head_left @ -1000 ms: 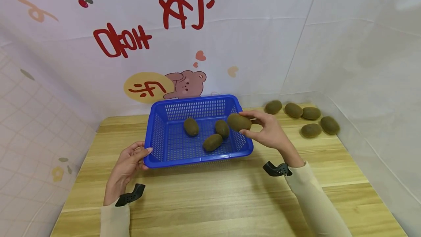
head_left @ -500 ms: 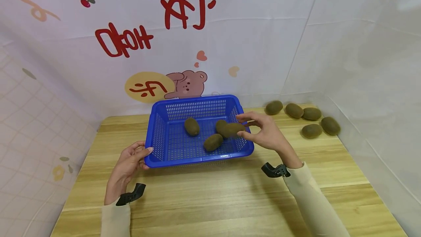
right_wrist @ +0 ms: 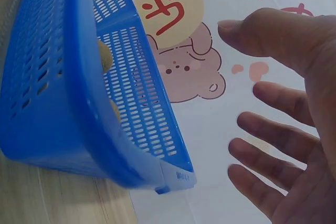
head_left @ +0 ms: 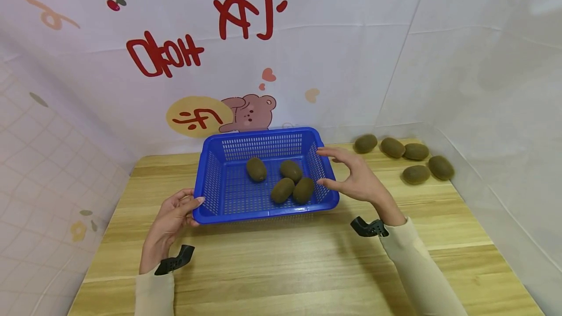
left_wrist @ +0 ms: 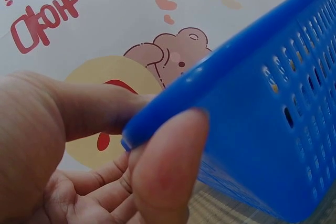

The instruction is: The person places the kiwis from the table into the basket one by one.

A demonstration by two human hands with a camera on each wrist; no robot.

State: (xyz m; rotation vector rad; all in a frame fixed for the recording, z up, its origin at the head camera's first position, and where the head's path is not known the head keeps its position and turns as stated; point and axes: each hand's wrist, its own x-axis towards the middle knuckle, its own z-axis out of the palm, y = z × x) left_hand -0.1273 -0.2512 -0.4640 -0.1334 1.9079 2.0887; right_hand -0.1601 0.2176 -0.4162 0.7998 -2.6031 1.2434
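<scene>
The left hand (head_left: 174,212) pinches the basket (head_left: 239,216) holding 4 kiwis (head_left: 282,190); the right hand (head_left: 357,178), its fingers spread and empty, hovers at the basket's opposite end.

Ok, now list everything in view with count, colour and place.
Table: one, light wood, lower half
Basket: one, blue, centre
Kiwis: nine, brown, four in the basket, five on the table
Backdrop: count unclear, white, back and sides
Lettering: several characters, red, back
Printed bear: one, pinkish brown, back
Printed disc: one, yellow, beside bear
Printed hearts: several, pink and orange, near bear
Small cherries, flower and leaves: several, mixed colours, left
Wrist brackets: two, black, one per wrist
Sleeves: two, cream, forearms
Left hand: one, gripping the basket's left rim
Right hand: one, empty, by the basket's right rim
</scene>
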